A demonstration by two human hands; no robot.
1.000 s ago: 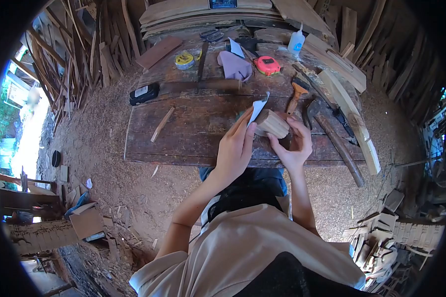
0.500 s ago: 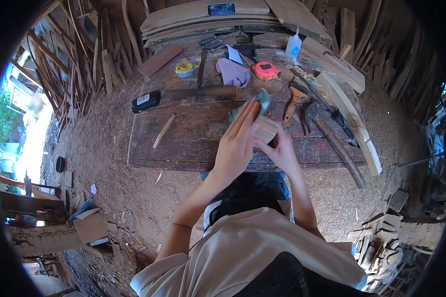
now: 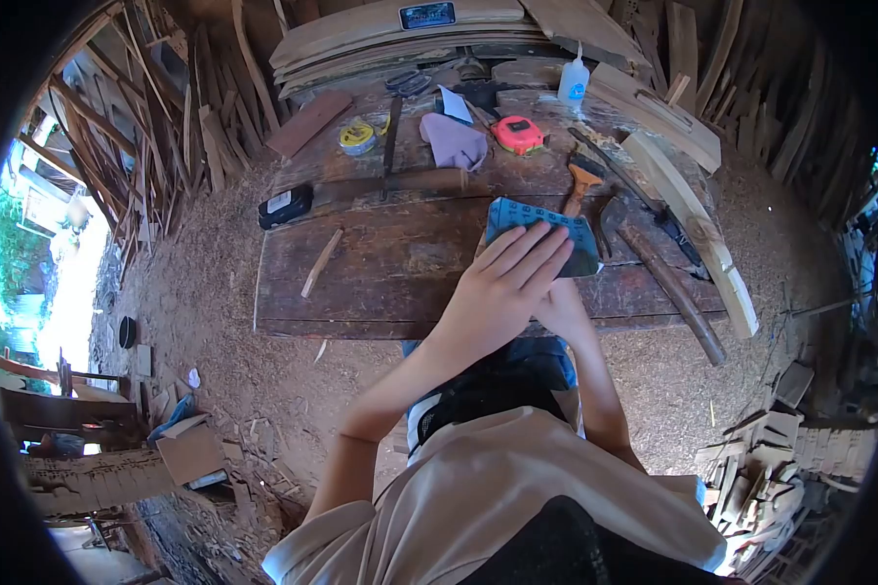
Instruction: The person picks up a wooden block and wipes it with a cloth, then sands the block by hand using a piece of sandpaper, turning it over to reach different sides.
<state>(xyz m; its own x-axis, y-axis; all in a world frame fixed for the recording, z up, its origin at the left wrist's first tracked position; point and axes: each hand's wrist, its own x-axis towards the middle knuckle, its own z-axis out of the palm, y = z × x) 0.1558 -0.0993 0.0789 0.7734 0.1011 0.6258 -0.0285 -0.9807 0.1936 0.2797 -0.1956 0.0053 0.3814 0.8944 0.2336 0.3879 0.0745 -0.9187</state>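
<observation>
On the worn wooden table (image 3: 380, 273), the left hand (image 3: 502, 288) is pressing flat, fingers spread, on a blue sandpaper sheet (image 3: 537, 222), while under it the right hand (image 3: 561, 310) is lying mostly hidden, its grip impossible to tell, with a paintbrush (image 3: 580, 183) just beyond the fingertips.

Beige short-sleeved shirt, bare forearms

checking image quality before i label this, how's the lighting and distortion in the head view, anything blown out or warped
Head view: strong fisheye, black corners, and the planks at the edges bow around the wooden table. Daylight at far left is blown out to white. The centre is evenly lit and sharp: the left hand lies flat on the blue sandpaper sheet, and the right hand is mostly hidden beneath it.
</observation>
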